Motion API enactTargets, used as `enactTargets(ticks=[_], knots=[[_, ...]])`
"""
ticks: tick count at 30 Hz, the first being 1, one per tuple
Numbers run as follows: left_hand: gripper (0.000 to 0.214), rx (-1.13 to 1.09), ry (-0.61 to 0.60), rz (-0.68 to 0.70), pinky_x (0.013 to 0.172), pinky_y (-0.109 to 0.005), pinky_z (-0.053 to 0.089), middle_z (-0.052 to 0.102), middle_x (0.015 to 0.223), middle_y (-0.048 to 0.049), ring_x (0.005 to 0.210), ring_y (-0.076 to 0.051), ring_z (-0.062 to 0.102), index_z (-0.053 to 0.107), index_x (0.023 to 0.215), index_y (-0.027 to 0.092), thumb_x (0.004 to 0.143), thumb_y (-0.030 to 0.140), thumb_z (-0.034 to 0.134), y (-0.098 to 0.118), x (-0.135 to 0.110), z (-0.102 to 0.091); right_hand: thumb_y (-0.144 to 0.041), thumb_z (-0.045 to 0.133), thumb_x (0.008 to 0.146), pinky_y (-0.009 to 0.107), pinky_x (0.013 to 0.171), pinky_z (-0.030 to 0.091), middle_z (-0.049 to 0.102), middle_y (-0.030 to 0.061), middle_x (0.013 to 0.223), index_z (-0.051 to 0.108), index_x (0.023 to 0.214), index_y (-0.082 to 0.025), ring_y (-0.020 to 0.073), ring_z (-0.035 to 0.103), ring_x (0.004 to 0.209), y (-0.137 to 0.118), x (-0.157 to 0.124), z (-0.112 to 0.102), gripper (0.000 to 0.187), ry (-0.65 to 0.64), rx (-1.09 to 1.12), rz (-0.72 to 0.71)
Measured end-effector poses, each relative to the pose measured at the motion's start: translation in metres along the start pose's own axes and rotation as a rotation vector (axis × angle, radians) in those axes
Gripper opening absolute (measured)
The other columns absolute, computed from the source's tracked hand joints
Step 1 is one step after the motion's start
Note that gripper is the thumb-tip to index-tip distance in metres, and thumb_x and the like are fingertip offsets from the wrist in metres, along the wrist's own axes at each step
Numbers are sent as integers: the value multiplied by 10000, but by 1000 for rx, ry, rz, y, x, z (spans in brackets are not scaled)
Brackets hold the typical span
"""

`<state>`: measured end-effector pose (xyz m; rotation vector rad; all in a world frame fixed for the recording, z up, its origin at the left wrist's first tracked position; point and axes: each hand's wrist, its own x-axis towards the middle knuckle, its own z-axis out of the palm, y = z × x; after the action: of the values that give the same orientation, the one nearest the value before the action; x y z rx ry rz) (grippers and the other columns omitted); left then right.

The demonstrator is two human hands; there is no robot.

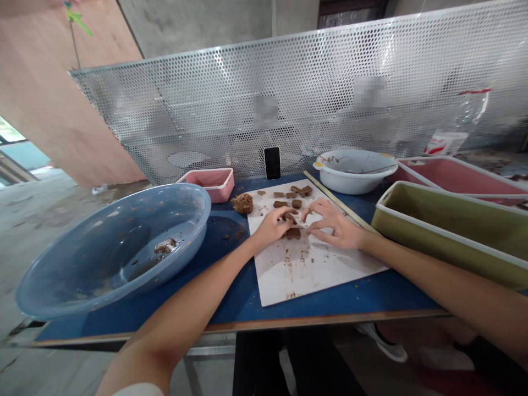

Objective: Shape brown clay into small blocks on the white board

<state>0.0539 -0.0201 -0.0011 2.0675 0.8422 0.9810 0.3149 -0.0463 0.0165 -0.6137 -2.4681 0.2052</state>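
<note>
My left hand [273,226] is over the white board [280,280], its thumb and fingers curled around a small piece of brown clay [290,218] that they partly hide. Just below its fingertips lies a flat brown clay block [293,234]. My right hand [333,226] is to the right of that block, fingers spread and bent, tips near the clay, holding nothing visible. Further up the board are several small brown clay blocks [296,203]. A rough lump of clay [242,203] sits at the board's upper left edge.
On the blue table [235,302], a large blue basin [124,242] stands left. A pink tray [214,184] and a phone [272,163] are behind. To the right are a thin stick [338,202], a white basin [355,179], a green trough [445,231] and a pink trough [466,176].
</note>
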Motion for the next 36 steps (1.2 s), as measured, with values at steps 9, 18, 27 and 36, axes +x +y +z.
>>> enactTargets(ticks=[9, 18, 27, 36], knots=[[331, -4, 278, -105, 843, -313, 519, 790, 923, -56, 887, -207, 728, 737, 1084, 155, 824, 38, 569, -13, 3, 1, -475, 538, 1106, 648, 1114, 426, 650, 115, 1305, 848, 1090, -340, 356, 551, 1239, 0, -1, 6, 338, 19, -32, 102], [342, 0, 358, -128, 793, -293, 513, 772, 834, -30, 810, -196, 704, 759, 1029, 166, 798, 21, 553, -14, 3, 1, -426, 570, 1104, 576, 1111, 434, 602, 115, 1380, 811, 1313, -363, 330, 536, 1263, -2, -1, 11, 325, -34, -153, 21], [343, 13, 352, -126, 762, -293, 518, 780, 858, -40, 808, -200, 705, 766, 1011, 161, 785, 20, 551, -12, 2, -1, -417, 598, 1095, 590, 1138, 443, 615, 111, 1373, 791, 1350, -381, 345, 531, 1308, -3, 0, 15, 322, -36, -181, 52], [330, 31, 337, -134, 775, -294, 524, 792, 867, -44, 794, -193, 698, 775, 986, 162, 787, 35, 545, -10, 3, 1, -485, 757, 973, 626, 1109, 406, 621, 131, 1401, 792, 1227, -292, 399, 534, 1342, -21, 7, 29, 321, 12, -264, 261]])
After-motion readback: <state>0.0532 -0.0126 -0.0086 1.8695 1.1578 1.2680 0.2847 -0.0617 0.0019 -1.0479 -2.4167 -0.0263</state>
